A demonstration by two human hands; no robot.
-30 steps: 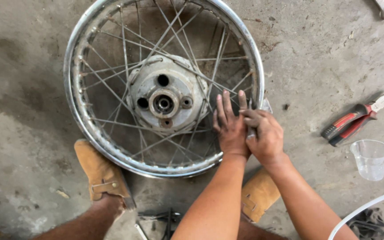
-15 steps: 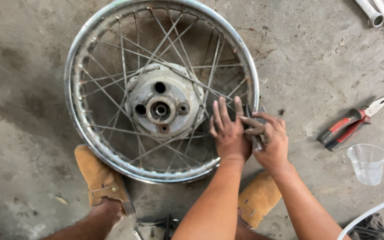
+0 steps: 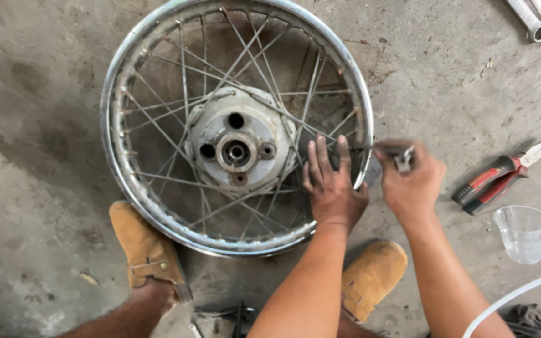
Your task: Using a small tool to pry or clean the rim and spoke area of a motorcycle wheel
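Head view: the left hand (image 3: 332,188) lies flat and released on the spokes (image 3: 264,75) of the spoked wheel (image 3: 236,125), fingers pointing to 12 o'clock, just inside the rim at 3 o'clock from the hub (image 3: 238,150). The right hand (image 3: 411,181) sits outside the rim, clenched on a small metal tool (image 3: 403,159) at a spoke end; that spoke's long axis runs toward 9 o'clock, to the hub. The right hand is nearer the rim's edge. Half a second earlier both hands were touching; now the right has drawn away toward 3 o'clock. Pliers (image 3: 502,175) and a plastic cup (image 3: 523,233) lie on the floor beyond.
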